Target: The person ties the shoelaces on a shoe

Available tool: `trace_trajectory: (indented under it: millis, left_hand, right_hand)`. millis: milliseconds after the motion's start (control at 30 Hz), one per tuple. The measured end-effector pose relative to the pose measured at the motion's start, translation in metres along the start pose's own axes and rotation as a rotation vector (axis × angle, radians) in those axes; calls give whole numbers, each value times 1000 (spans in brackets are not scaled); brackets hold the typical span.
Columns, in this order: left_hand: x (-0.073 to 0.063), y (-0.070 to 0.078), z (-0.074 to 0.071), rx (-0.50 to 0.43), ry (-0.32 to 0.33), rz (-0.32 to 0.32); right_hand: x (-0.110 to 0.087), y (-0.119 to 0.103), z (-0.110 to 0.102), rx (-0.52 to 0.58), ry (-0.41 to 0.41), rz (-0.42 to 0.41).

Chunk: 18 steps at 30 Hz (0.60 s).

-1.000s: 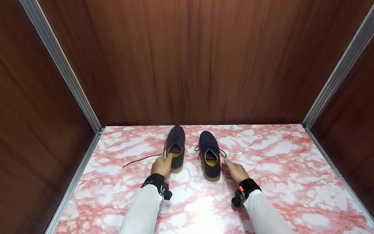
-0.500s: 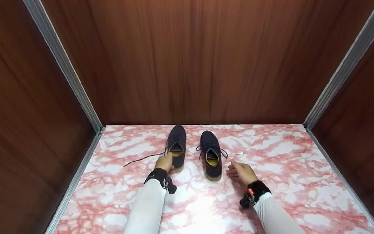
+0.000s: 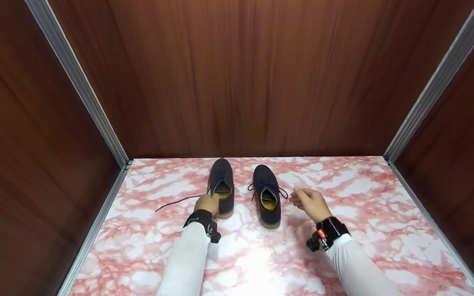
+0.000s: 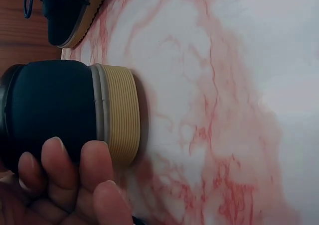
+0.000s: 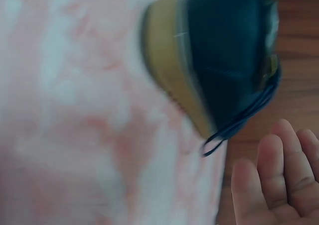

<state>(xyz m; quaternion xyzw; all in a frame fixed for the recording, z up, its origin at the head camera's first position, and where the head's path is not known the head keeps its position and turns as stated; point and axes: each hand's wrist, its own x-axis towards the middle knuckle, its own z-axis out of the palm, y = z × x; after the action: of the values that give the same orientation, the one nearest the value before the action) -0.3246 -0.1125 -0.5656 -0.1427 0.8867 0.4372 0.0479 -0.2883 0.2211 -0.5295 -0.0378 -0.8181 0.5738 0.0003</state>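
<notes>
Found left hand [image 3: 207,204] beside rear of left shoe [image 3: 222,177], fingers [image 4: 96,165] half bent, without visible hold, contact unclear; right hand [image 3: 312,204] near right shoe [image 3: 265,180], fingers loosely extended, empty. Judged as hand positioning, next probably calling for pinch on loose lace [image 3: 179,201]. Noted both shoes upright on tabletop [image 3: 364,205], toes toward back wall [image 3: 241,82], long axes roughly front-to-back.

Brown woodgrain walls [image 3: 237,78] with grey metal corner strips [image 3: 75,78] border a pink and white marbled surface [image 3: 385,230]
</notes>
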Motion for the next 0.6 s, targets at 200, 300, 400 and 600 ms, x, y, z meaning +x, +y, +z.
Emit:
trace_trajectory:
  millis: [200,300,400,600]
  left_hand:
    - [-14,-4,-7,14,-27,55]
    - [-24,-9,-8,22,-33,75]
    - [-33,-13,-8,22,-54,87]
    - [-55,-22,-1,-39,-100,101]
  right_hand:
    - [-8,-29,16,-47,10,-148]
    - [-16,-39,27,-59,-10,-204]
    - [-24,-46,40,-63,-61,-232]
    - [-43,-45,73,-194,-209,-267]
